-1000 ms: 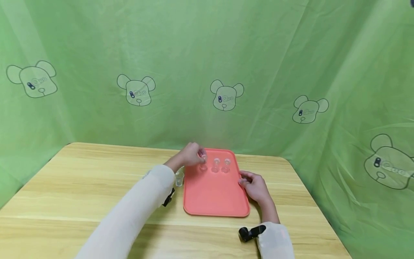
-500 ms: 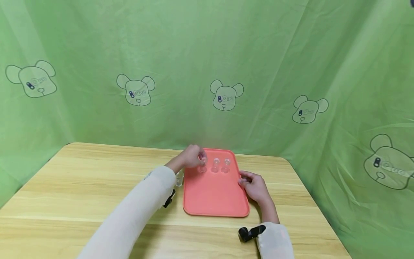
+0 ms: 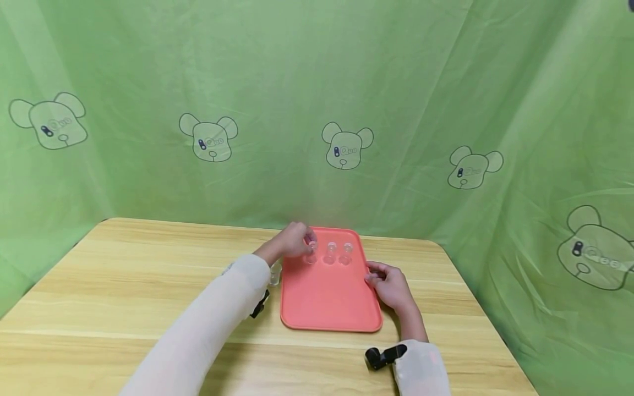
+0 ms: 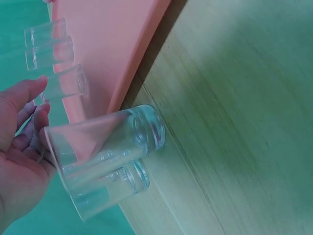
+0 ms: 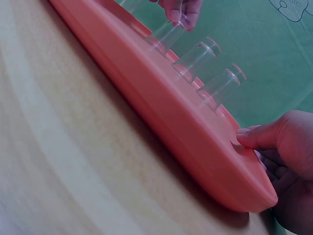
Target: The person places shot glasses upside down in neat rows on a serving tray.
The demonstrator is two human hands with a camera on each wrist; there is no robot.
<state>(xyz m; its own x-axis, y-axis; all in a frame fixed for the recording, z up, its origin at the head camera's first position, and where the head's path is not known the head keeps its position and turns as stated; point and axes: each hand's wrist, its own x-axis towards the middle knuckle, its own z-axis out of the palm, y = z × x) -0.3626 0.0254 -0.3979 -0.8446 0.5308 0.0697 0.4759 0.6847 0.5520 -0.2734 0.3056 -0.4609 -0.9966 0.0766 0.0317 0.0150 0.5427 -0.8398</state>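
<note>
Left hand (image 3: 294, 240) pinches a glass (image 4: 69, 84) near its top; right hand (image 3: 390, 286) grips the tray (image 3: 331, 301) (likely to steady it)

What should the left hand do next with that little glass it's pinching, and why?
The left hand should probably let go gently. It pinches the glass near its top, and that glass seems to stand on the pink tray, lined up with two other glasses there. The right hand holds the tray's edge, and two more glasses stand on the table.
</note>
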